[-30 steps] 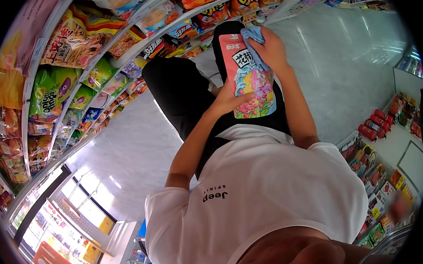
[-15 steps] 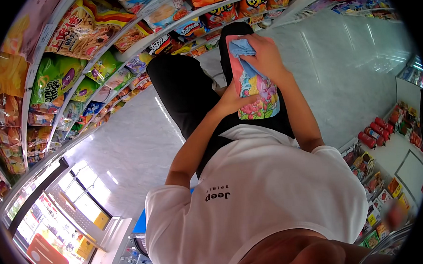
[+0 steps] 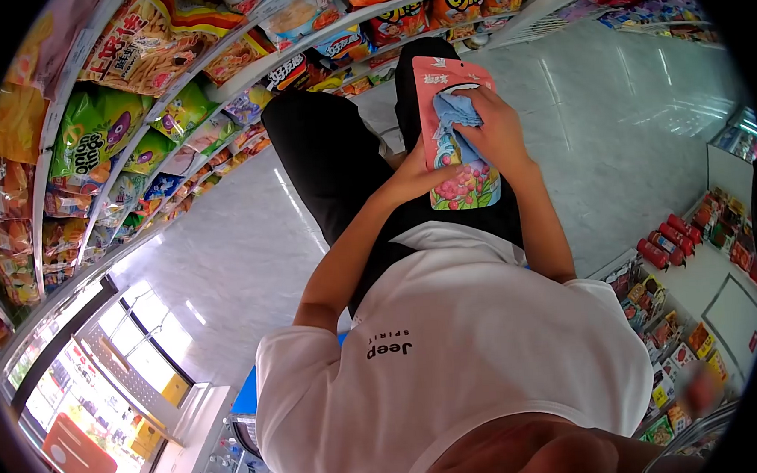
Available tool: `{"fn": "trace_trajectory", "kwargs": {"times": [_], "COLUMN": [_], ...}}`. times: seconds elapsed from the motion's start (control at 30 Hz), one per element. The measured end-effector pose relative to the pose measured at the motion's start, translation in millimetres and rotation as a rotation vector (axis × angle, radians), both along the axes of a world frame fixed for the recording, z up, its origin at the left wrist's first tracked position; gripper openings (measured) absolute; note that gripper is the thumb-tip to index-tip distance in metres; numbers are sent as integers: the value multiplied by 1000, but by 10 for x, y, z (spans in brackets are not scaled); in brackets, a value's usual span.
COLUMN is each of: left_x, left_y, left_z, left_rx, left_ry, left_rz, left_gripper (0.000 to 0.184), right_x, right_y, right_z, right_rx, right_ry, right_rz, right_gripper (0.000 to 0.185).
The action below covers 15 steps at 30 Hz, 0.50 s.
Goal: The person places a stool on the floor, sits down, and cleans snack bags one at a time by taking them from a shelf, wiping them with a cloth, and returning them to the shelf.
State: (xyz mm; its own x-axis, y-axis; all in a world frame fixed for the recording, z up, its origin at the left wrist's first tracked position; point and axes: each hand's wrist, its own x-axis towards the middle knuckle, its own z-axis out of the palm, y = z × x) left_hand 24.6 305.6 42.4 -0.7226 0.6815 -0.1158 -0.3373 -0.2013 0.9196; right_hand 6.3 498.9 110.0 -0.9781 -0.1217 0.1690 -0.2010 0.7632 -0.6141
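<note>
A pink pouch [image 3: 466, 189] with flowers and Chinese print lies over my dark trousers. My left hand [image 3: 418, 176] grips its lower left edge, with the thumb across the front and the other fingers hidden behind. Against the pouch's middle, my right hand [image 3: 494, 128] presses a crumpled blue cloth [image 3: 456, 112], its fingers closed on the cloth. The pouch's top end shows above the cloth.
Shelves of snack bags [image 3: 91, 136] curve along the left and top. Grey floor [image 3: 595, 131] lies on both sides of my legs. Red cylinders [image 3: 666, 243] and more goods stand at the right; an orange chair [image 3: 78, 458] is at lower left.
My right hand and the cloth first moved up and across the pouch's top, then came down to its middle. The pouch has shifted slightly right. My left hand still holds it.
</note>
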Motion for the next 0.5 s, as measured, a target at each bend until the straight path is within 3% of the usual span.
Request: {"fn": "trace_trajectory", "kwargs": {"times": [0.13, 0.23, 0.33, 0.5], "left_x": [46, 24, 11, -58], "left_y": [-85, -74, -117, -129], "left_z": [-96, -183, 56, 163], "left_rx": [-69, 70, 3, 73], "left_ry": [-160, -422, -617, -552], "left_rz": [3, 7, 17, -24], "left_gripper": [72, 86, 99, 104], "right_x": [102, 172, 241, 500], "right_y": [-89, -114, -154, -166], "right_z": [90, 127, 151, 169], "right_rx": [50, 78, 106, 101], "right_ry": [-5, -40, -86, -84], "right_rz": [54, 123, 178, 350], "right_gripper": [49, 51, 53, 58]}}
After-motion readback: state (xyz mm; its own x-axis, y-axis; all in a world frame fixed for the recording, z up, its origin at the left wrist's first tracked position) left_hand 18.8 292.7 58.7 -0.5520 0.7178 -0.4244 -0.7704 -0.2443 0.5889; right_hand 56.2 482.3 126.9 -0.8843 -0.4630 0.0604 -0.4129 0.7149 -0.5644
